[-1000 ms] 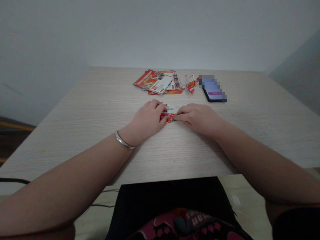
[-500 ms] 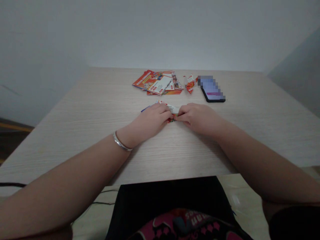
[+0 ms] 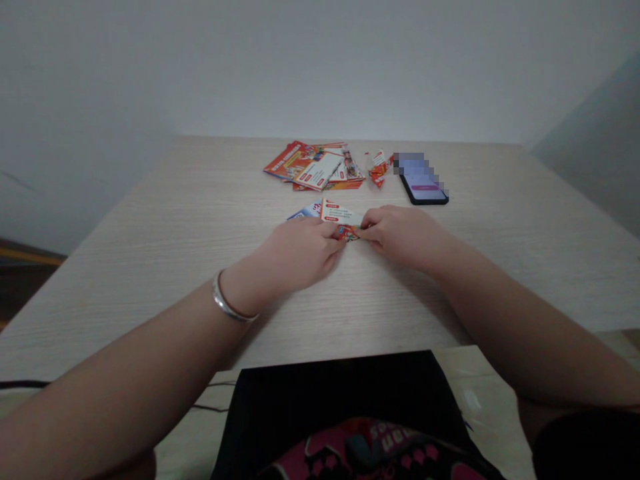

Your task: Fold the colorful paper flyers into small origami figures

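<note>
A printed paper leaflet [image 3: 341, 212], partly folded, lies on the table in front of me. Its white side with red labels faces up, a blue printed part shows at the left, and a red strip is turned up along the near edge. My left hand [image 3: 299, 255] has its fingers closed at the near left edge of the leaflet, thumb and fingertips on the red fold. At the right end, my right hand [image 3: 403, 235] pinches the same fold between thumb and fingers. The fingertips of both hands are close together, and they partly cover the paper.
Beyond my hands lies a loose pile of orange and white leaflets [image 3: 305, 167]. Right of it stands a folded, crumpled-looking red and white paper piece [image 3: 380, 168], beside a black phone [image 3: 427, 187] with its screen lit. A wall [image 3: 320, 73] rises behind the table [image 3: 150, 220].
My left hand has slid slightly left and towards me, uncovering more of the leaflet's white and blue parts. My right hand has barely moved and stays at the fold.
</note>
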`<state>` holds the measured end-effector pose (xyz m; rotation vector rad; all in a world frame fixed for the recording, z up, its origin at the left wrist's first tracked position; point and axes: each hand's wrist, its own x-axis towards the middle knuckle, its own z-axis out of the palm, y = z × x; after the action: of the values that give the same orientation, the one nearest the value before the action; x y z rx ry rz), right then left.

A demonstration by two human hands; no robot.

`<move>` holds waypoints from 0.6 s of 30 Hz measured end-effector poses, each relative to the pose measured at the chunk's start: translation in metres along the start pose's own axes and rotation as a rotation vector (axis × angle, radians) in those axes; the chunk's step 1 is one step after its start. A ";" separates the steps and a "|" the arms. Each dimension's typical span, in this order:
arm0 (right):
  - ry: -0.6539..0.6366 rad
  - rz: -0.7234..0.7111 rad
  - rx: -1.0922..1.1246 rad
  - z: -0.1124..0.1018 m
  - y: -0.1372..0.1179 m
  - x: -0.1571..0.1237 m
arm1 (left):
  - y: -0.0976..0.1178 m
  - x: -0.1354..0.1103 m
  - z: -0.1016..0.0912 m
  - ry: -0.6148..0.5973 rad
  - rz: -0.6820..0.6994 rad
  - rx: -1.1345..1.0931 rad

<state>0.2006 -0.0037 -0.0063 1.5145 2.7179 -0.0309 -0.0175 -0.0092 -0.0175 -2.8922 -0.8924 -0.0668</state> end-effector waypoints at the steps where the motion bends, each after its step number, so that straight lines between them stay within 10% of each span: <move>1: 0.014 0.012 0.030 0.000 0.000 0.000 | 0.001 -0.002 -0.003 -0.024 -0.011 0.005; 12: 0.041 0.061 0.122 -0.001 0.002 0.000 | 0.005 -0.013 -0.023 -0.277 -0.289 0.001; 18: 0.031 0.040 0.082 -0.002 0.002 0.000 | -0.005 -0.015 -0.023 -0.207 -0.329 0.016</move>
<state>0.2024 -0.0027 -0.0041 1.6034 2.7417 -0.1204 -0.0323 -0.0163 0.0046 -2.7431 -1.3893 0.2147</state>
